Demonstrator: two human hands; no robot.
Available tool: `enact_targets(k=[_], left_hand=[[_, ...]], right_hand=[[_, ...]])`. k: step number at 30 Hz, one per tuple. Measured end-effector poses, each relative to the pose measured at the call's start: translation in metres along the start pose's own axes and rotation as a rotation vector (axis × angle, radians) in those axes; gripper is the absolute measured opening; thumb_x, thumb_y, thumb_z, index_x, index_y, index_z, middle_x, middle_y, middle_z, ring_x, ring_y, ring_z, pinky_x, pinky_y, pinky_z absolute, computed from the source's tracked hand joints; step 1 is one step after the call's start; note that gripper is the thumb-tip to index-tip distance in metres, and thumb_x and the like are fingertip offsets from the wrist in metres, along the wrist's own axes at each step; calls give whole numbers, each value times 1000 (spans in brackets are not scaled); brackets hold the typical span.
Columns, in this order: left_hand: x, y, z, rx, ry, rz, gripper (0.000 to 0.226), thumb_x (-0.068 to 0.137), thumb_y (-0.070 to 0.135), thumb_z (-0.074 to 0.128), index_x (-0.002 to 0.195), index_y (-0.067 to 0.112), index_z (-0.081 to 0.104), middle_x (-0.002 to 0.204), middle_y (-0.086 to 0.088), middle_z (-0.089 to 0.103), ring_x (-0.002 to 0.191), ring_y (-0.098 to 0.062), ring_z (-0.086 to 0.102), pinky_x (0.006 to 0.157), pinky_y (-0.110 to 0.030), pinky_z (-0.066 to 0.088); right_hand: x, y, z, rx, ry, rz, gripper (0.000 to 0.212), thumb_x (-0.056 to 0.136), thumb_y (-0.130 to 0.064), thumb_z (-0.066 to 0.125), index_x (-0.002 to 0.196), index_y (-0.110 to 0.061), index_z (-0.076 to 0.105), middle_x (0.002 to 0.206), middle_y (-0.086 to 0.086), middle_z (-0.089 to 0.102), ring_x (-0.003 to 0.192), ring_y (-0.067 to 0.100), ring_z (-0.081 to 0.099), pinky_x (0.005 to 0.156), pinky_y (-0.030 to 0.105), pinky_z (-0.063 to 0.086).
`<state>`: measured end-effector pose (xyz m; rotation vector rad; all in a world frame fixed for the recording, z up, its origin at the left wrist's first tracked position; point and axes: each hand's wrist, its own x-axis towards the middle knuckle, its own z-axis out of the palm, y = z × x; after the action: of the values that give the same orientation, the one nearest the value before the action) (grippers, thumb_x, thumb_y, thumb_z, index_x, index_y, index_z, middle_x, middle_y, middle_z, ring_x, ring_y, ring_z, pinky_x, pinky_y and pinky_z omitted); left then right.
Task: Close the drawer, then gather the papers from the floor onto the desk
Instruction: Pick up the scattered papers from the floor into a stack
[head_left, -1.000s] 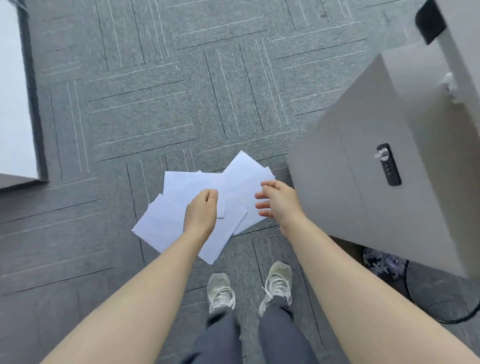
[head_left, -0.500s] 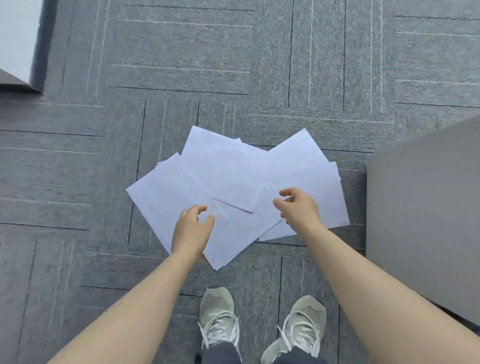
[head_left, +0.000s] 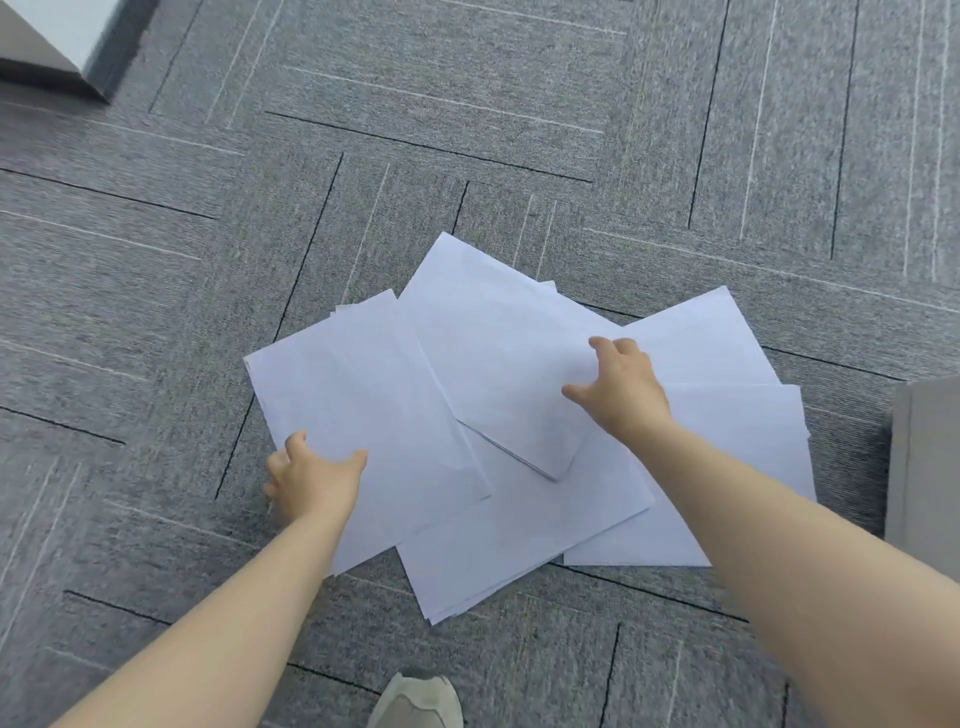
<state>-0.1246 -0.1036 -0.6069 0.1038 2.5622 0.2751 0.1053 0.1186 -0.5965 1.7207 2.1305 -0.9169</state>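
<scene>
Several white paper sheets (head_left: 483, 364) lie fanned and overlapping on the grey carpet. My left hand (head_left: 311, 475) is at the left edge of the leftmost sheet, fingers spread, thumb over the paper and fingertips on the carpet beside it. My right hand (head_left: 621, 387) hovers over or rests on the middle sheets, fingers apart and reaching forward. Neither hand has a sheet lifted. The drawer front is out of view.
The grey cabinet's corner (head_left: 924, 467) stands at the right edge, close to the rightmost sheet. A white furniture panel (head_left: 57, 31) shows at the top left. My shoe (head_left: 418, 701) is at the bottom, below the papers. Grey carpet tiles (head_left: 467, 130) surround the pile.
The view has dropped closer to the floor and the papers look larger. My hands spread apart: the left went to the pile's left edge, the right moved forward over the middle sheets.
</scene>
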Motion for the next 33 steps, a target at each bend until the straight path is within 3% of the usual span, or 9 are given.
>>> enact_targets(k=[7, 14, 20, 25, 29, 33], left_hand=[[28, -7, 1, -132, 141, -107, 79, 67, 41, 77, 132, 14, 43, 133, -24, 45, 124, -44, 42, 98, -47, 38], [39, -5, -3, -124, 129, -168, 86, 62, 41, 84, 129, 5, 44, 134, -26, 44, 123, -46, 45, 97, -49, 40], [48, -3, -10, -238, 116, -186, 77, 62, 30, 87, 118, -5, 48, 125, -28, 59, 113, -45, 57, 92, -50, 47], [42, -1, -5, -428, 63, -74, 27, 76, 19, 72, 99, 5, 67, 103, -15, 71, 93, -34, 66, 79, -39, 53], [36, -7, 0, -670, -76, 7, 6, 84, 16, 63, 88, 16, 68, 98, -11, 73, 85, -27, 67, 82, -44, 55], [27, -7, 3, -836, -171, -2, 8, 87, 11, 63, 84, 18, 66, 92, -9, 70, 80, -25, 65, 76, -37, 53]], right_hand=[[50, -20, 0, -241, 58, -76, 83, 72, -60, 71, 137, -19, 39, 134, 11, 41, 126, 34, 38, 93, 46, 42], [73, -26, -11, -356, 71, -61, 92, 57, -67, 77, 129, -22, 43, 127, 14, 48, 123, 36, 44, 98, 49, 37], [76, -31, -19, -405, 21, -57, 68, 61, -61, 72, 109, -21, 46, 105, 7, 64, 111, 30, 54, 90, 42, 34], [65, -36, -17, -137, -98, -148, 15, 81, -24, 60, 95, -21, 62, 93, 3, 63, 102, 29, 61, 73, 31, 41], [42, -33, -12, 247, -243, -127, 29, 85, -12, 49, 102, -20, 72, 96, 4, 74, 90, 25, 70, 82, 34, 55], [27, -26, 7, 581, -418, -44, 25, 88, -8, 54, 99, -18, 74, 99, 10, 77, 88, 30, 74, 86, 50, 57]])
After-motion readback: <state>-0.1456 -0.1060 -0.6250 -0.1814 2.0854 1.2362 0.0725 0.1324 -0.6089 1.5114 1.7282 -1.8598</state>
